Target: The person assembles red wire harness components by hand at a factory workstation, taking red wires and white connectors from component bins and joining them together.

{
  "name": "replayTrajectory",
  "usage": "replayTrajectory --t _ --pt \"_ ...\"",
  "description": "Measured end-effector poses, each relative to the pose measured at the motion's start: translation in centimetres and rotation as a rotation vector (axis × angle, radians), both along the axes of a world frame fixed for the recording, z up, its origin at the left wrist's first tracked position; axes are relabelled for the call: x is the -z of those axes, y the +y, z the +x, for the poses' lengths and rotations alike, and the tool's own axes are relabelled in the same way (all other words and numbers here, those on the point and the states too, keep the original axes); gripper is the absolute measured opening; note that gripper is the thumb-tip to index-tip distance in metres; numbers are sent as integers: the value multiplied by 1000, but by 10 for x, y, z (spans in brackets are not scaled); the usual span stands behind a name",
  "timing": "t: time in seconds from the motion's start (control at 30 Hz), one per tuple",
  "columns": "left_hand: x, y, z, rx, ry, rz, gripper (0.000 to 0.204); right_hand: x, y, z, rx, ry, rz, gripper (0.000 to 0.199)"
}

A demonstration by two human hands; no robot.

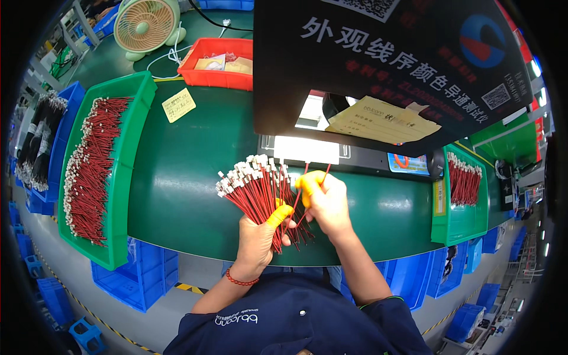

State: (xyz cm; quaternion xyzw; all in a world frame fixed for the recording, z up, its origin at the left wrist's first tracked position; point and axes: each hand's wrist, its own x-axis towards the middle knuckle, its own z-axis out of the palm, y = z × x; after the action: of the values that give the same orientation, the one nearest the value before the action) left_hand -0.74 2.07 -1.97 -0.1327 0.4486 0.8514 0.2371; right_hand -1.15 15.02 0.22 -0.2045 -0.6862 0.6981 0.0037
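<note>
My left hand [254, 239] is closed around a thick bundle of red and black cables [251, 195], whose white connectors fan out at the far end. Yellow covers the thumb of that hand, which presses across the wires. Just to the right, my right hand [330, 206] pinches thin red wire [300, 198] between yellow-covered fingertips; my fingers hide part of it. Wire ends reach up to a bright white lit panel [310, 150] at the base of a large black tester [284, 77]. Whether they touch it, I cannot tell.
At the left, a green tray [122, 189] holds many red cables; another green tray [441, 228] with fewer stands right. A red bin [216, 78], a fan [142, 26] and a yellow note [178, 105] are farther back. Blue crates [139, 272] sit below the table edge.
</note>
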Motion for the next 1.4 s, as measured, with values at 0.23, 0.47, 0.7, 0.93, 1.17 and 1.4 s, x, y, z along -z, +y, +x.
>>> replayTrajectory --t 0.23,0.47,0.7,0.93,1.17,1.4 --pt "-3 -6 0 26 -52 57 15 10 19 -13 41 -20 -436 20" --pt "1 -7 -1 5 -20 60 18 17 19 -13 57 -45 -655 18" --pt "1 -6 -1 12 -29 39 17 0 12 -5 -150 -20 437 27" --pt "1 3 4 22 16 67 19 3 0 1 -227 56 -12 29" --pt "-1 -1 3 35 2 32 18 11 18 -14 39 -96 -458 31" --pt "1 1 4 54 11 25 16 -6 -4 -1 -117 70 -70 24"
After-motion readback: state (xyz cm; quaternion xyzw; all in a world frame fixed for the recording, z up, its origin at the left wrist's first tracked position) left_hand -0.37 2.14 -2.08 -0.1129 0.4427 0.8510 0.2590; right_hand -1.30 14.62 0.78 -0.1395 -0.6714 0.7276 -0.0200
